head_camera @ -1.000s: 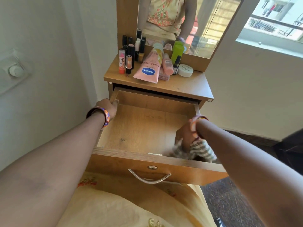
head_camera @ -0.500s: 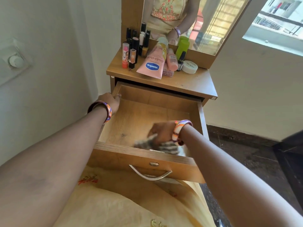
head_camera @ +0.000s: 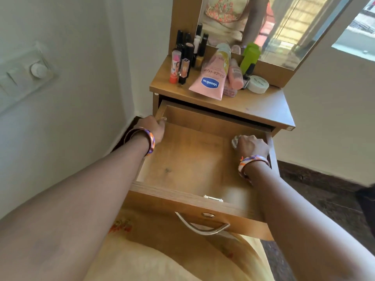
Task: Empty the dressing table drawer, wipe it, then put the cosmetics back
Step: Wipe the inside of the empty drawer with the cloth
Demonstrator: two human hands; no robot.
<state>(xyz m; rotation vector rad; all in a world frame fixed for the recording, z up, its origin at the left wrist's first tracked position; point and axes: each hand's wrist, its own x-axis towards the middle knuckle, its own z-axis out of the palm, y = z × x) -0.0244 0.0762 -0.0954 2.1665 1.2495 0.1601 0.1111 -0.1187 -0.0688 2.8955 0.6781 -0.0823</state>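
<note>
1. My left hand (head_camera: 153, 128) has its fingers hooked over the left wall of the pulled-out wooden drawer (head_camera: 182, 157), gripping the edge.
2. My right hand (head_camera: 252, 147) is curled around a scrunched pale cloth (head_camera: 235, 141), pressed into the drawer's back right corner. Only a bit of the cloth pokes out past my knuckles.
3. The drawer floor is bare wood, with a curved metal handle (head_camera: 202, 227) on the front.
4. The cosmetics are all up on the wooden desk (head_camera: 261, 106) by the mirror (head_camera: 284, 27): pink Vaseline tube (head_camera: 210, 81), lime green bottle (head_camera: 250, 55), round white jar (head_camera: 258, 84), dark lipsticks (head_camera: 187, 55) standing on the left.
</note>
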